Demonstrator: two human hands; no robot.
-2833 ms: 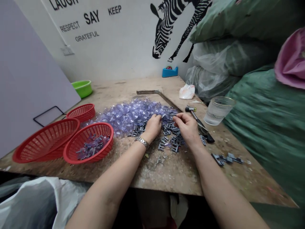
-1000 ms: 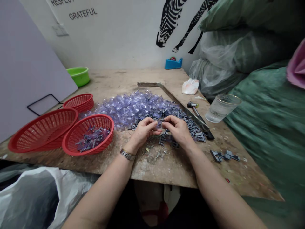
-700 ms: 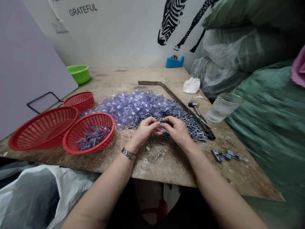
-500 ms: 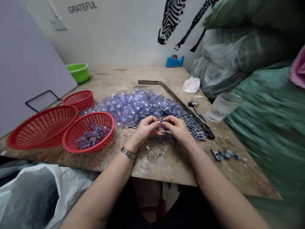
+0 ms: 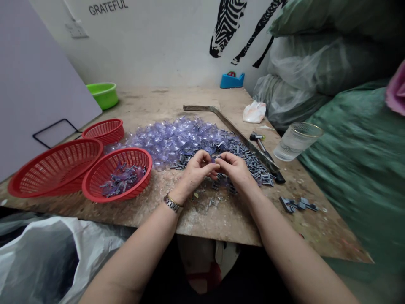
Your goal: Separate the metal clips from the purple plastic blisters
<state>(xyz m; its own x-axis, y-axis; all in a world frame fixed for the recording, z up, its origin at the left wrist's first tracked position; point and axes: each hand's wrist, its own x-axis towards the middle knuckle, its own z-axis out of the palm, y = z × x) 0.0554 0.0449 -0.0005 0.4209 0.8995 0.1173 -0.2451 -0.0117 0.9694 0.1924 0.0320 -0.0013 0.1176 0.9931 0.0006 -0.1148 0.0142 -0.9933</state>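
My left hand point(image 5: 199, 169) and my right hand point(image 5: 234, 169) meet above the near edge of a parts pile. Between their fingertips is a small purple plastic piece point(image 5: 213, 160), mostly hidden; both hands pinch at it. Behind them spreads a heap of clear purple plastic pieces point(image 5: 174, 141). Many small grey clips point(image 5: 253, 169) lie to the right of and under my hands. On the left, a red basket point(image 5: 90, 188) holds purple pieces with grey clips point(image 5: 123, 181) among them.
Two more red baskets point(image 5: 19, 183) point(image 5: 104, 122) stand at left. A bent metal strip point(image 5: 234, 128) borders the heap, near a hammer point(image 5: 261, 145) and a glass of water point(image 5: 292, 145). Dark grey blocks point(image 5: 299, 204) lie at right, a blue tape dispenser point(image 5: 232, 81) at the back.
My left hand has shifted slightly to the right and its fingers curl higher around the purple piece. My right hand stays almost in place.
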